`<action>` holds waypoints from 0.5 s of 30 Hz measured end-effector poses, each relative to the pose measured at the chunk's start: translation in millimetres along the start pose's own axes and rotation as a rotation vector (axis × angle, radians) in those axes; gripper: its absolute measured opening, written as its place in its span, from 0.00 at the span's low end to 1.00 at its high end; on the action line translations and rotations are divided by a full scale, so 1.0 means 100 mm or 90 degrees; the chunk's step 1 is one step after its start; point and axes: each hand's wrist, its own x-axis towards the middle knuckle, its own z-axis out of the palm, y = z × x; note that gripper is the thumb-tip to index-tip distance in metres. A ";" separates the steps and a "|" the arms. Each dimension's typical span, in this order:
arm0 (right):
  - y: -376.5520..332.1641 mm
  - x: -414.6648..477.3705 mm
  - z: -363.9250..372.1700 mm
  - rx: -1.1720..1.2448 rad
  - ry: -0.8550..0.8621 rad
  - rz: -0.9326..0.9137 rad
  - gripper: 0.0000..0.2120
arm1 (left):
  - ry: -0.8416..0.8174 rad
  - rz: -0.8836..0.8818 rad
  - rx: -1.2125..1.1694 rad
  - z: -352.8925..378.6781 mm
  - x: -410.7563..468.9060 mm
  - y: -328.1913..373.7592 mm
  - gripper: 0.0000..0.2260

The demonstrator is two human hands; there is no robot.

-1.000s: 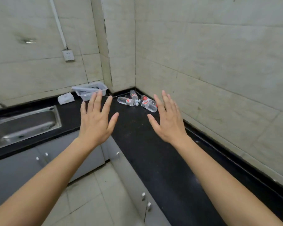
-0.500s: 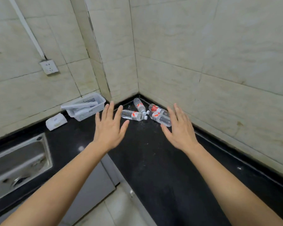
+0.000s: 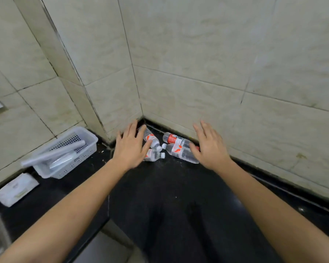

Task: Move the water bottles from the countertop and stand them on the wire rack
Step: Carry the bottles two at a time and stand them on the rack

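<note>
Although the wire rack is nowhere in this view, all four water bottles (image 3: 176,149) are accounted for. They lie on their sides in a loose cluster on the black countertop (image 3: 169,196), tight in the corner where the tiled walls meet. None is upright.

The left hand (image 3: 130,147) is flat, palm down, with fingers straight and spread, grasping nothing. It hangs over the left half of the cluster. The corner bottle (image 3: 150,138) runs diagonally from the wall corner toward the viewer and rightward, cap at the near end, passing just beside this hand's thumb. The low left bottle (image 3: 153,155) lies crosswise with its cap pointing right and its body partly hidden beneath the palm. Contact with either bottle cannot be confirmed from this angle.

The right hand (image 3: 211,147) is likewise released and flat, holding nothing, at the right end of the cluster. The front right bottle (image 3: 184,153) lies roughly crosswise, cap to the left, with its base end at this hand's thumb. The rear right bottle (image 3: 172,138), red-labelled, lies nearly parallel behind it, near the foot of the wall.

Each hand has two bottles on its own side, so no crossing of arms appears necessary. The right-hand pair lies across the line of the fingers, which favours a plain wrap over the barrel. The corner bottle lies closer to the line of the left fingers, so that wrist would likely need to turn. The low left bottle looks the easier first take.
</note>
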 end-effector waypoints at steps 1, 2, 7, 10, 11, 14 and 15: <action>-0.03 0.08 0.14 -0.011 -0.015 0.021 0.33 | -0.005 0.008 -0.004 0.17 0.10 -0.11 0.30; -0.07 0.17 0.28 -0.019 -0.035 0.041 0.34 | -0.009 0.017 -0.013 0.33 0.19 -0.23 0.30; -0.31 0.56 1.00 -0.041 -0.144 0.122 0.34 | -0.119 0.048 -0.074 1.09 0.65 -0.79 0.30; -0.43 0.67 1.36 -0.054 -0.214 0.168 0.34 | -0.185 0.080 -0.080 1.46 0.95 -1.06 0.32; -0.44 0.69 1.47 -0.059 -0.234 0.176 0.35 | -0.213 0.087 -0.080 1.57 1.04 -1.12 0.33; -0.39 0.75 1.75 -0.069 -0.279 0.205 0.36 | -0.286 0.111 -0.068 1.91 1.29 -1.21 0.37; -0.35 0.78 1.83 -0.073 -0.293 0.221 0.37 | -0.307 0.124 -0.066 2.04 1.36 -1.21 0.38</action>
